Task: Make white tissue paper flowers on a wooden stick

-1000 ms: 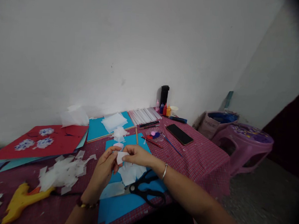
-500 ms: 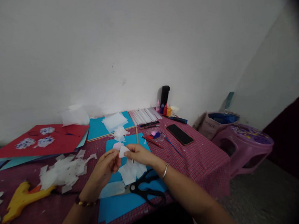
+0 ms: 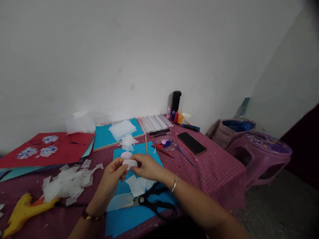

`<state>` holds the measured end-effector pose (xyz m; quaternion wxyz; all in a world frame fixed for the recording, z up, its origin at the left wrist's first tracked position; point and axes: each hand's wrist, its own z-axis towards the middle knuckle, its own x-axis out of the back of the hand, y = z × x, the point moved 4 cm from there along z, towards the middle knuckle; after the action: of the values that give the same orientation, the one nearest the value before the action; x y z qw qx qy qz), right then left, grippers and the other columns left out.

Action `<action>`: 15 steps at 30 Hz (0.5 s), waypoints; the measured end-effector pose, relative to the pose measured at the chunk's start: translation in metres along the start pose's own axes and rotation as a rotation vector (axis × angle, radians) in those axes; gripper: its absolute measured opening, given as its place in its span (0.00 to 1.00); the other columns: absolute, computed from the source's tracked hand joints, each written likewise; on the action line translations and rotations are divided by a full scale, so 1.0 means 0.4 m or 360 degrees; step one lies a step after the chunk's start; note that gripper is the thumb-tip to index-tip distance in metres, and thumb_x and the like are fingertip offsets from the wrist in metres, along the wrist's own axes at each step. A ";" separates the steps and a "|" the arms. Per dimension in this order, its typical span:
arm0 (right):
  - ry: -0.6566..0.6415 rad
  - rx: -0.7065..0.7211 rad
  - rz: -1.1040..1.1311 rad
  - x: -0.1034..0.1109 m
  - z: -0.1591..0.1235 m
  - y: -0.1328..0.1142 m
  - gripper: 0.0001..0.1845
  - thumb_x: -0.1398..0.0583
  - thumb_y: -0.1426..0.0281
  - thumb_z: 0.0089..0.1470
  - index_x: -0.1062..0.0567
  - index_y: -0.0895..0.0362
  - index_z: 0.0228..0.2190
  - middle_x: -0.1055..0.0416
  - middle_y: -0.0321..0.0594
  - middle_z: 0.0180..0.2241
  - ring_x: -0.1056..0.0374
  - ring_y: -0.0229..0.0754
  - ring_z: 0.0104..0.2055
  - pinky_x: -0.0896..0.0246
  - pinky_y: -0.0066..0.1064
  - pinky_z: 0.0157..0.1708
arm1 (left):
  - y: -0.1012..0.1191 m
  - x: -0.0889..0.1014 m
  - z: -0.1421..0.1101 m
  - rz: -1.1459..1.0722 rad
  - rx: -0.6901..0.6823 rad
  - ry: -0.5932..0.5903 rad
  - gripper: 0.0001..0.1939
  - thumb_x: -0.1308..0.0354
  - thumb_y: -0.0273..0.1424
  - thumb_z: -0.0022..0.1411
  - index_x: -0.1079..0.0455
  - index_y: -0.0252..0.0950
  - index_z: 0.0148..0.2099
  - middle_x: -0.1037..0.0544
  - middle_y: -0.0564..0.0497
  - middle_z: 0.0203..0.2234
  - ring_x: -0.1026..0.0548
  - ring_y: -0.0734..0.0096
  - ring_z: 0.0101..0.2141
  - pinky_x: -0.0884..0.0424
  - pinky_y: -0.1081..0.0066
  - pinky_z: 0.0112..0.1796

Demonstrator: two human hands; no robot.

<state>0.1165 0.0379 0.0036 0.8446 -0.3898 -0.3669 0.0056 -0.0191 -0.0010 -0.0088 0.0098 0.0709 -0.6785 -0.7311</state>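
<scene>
A small piece of white paper (image 3: 130, 164) is pinched between both hands above the blue sheet (image 3: 131, 224). My left hand (image 3: 113, 172) grips its left end, fingers closed. My right hand (image 3: 148, 166) holds the right end between thumb and fingers. Under the hands lie more white paper pieces (image 3: 136, 186). Black-handled scissors (image 3: 157, 202) rest on the blue sheet, their blades partly covered by a strip of thin white paper (image 3: 120, 202). Just beyond the fingers is a small pale pink paper shape (image 3: 126, 155).
White scraps (image 3: 66, 184) and a yellow glue gun (image 3: 25, 212) lie at left, near a red sheet (image 3: 71, 148) with blue-white flowers. Toward the right are a phone (image 3: 192, 143), paint bottles (image 3: 176, 117), a brush (image 3: 184, 156) and a pink stool (image 3: 257, 158) beside the table.
The white paper between my fingers has turned from a pointed, upright shape to a flat, wide strip. My left hand now grips its left end; both hands stay in nearly the same place.
</scene>
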 end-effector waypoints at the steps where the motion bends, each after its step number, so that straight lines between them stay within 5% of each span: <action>1: 0.0003 -0.0006 -0.0004 0.002 0.000 -0.001 0.08 0.42 0.72 0.50 0.30 0.57 0.36 0.34 0.33 0.28 0.41 0.34 0.27 0.50 0.23 0.27 | 0.000 0.002 0.000 -0.0052 0.0003 -0.0010 0.11 0.39 0.31 0.48 0.40 0.36 0.25 0.35 0.61 0.14 0.41 0.83 0.14 0.46 0.79 0.17; 7: 0.0006 0.0048 -0.0116 0.002 0.002 0.005 0.06 0.45 0.72 0.55 0.29 0.58 0.29 0.33 0.35 0.27 0.39 0.35 0.29 0.48 0.24 0.29 | 0.000 0.005 0.000 -0.0047 -0.0053 -0.0014 0.07 0.41 0.29 0.49 0.38 0.37 0.28 0.37 0.62 0.14 0.41 0.81 0.15 0.45 0.79 0.17; 15: 0.0005 0.0217 -0.0179 0.001 -0.002 0.004 0.08 0.47 0.75 0.56 0.27 0.58 0.32 0.32 0.38 0.30 0.36 0.36 0.34 0.45 0.24 0.34 | 0.004 -0.001 0.000 0.0313 -0.0176 0.0016 0.08 0.38 0.32 0.49 0.34 0.36 0.28 0.38 0.62 0.14 0.41 0.81 0.15 0.46 0.79 0.17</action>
<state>0.1177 0.0385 0.0026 0.8688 -0.3101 -0.3856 -0.0175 -0.0189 -0.0011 -0.0072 0.0886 0.0071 -0.6407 -0.7627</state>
